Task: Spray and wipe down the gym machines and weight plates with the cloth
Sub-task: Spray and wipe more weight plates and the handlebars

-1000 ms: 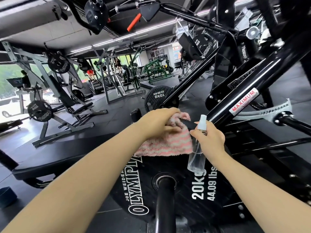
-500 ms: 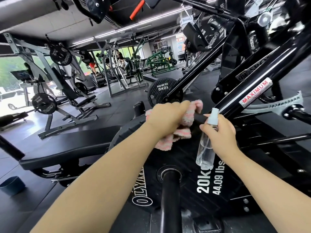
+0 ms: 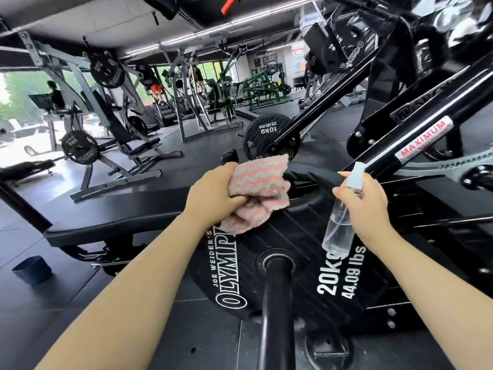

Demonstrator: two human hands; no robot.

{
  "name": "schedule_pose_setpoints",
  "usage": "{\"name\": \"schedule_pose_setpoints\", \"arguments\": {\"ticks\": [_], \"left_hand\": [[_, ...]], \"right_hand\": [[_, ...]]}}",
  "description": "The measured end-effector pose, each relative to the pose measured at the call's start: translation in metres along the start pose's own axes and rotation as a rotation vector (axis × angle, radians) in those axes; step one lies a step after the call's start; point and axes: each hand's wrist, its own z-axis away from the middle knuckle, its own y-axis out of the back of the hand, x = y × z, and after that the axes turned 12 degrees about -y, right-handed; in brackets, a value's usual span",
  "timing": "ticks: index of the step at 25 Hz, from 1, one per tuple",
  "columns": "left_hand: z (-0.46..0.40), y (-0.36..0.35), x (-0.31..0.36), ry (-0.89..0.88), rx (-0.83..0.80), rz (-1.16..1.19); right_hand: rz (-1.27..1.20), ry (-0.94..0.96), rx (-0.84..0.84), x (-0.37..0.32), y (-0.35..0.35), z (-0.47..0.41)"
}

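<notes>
The left hand (image 3: 213, 194) gripped a bunched pink-and-grey striped terry cloth (image 3: 257, 190), fingers curled into its folds, and pressed it against the upper rim of the large black 20 kg weight plate (image 3: 298, 236) that sat on a black steel bar sleeve (image 3: 276, 295). To wipe well from there, I judged the cloth wanted flattening out, then sweeping in arcs round the rim and over the ribbed face and raised lettering, where grime would lodge. The right hand (image 3: 366, 206) was wrapped round a clear plastic spray bottle (image 3: 340, 228) with a white nozzle, held just beside the plate's right side; a forefinger lay near the nozzle. A fresh mist on the unwiped lower half would probably help before the cloth went there.
</notes>
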Motion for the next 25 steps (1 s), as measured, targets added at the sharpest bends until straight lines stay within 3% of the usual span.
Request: {"name": "schedule_pose_setpoints", "arguments": {"ticks": [3, 8, 10, 14, 17, 19, 21, 25], "left_hand": [[0.013, -0.004, -0.017, 0.076, -0.011, 0.110], [0.063, -0.014, -0.047, 0.349, -0.049, 0.337], [0.070, -0.018, -0.045, 0.348, -0.024, 0.344], [0.034, -0.019, -0.022, 0.177, 0.010, 0.023], [0.008, -0.018, 0.013, 0.075, 0.030, -0.170], [-0.003, -0.020, 0.032, -0.062, 0.087, -0.240], [-0.011, -0.030, 0.051, -0.242, 0.140, -0.331], [-0.003, -0.067, 0.063, -0.528, 0.173, -0.459]], "right_hand": [[-0.026, -0.001, -0.012, 0.005, 0.001, -0.001], [-0.034, -0.004, -0.014, 0.012, 0.006, 0.002], [-0.073, -0.028, 0.004, 0.017, 0.011, 0.008], [-0.130, -0.183, 0.004, 0.021, 0.026, 0.026], [0.101, -0.041, 0.090, 0.002, 0.023, 0.031], [0.121, 0.100, -0.003, -0.030, 0.007, 0.025], [0.116, 0.119, -0.086, -0.062, -0.010, 0.013], [-0.128, -0.107, -0.214, -0.081, -0.025, -0.007]]}}
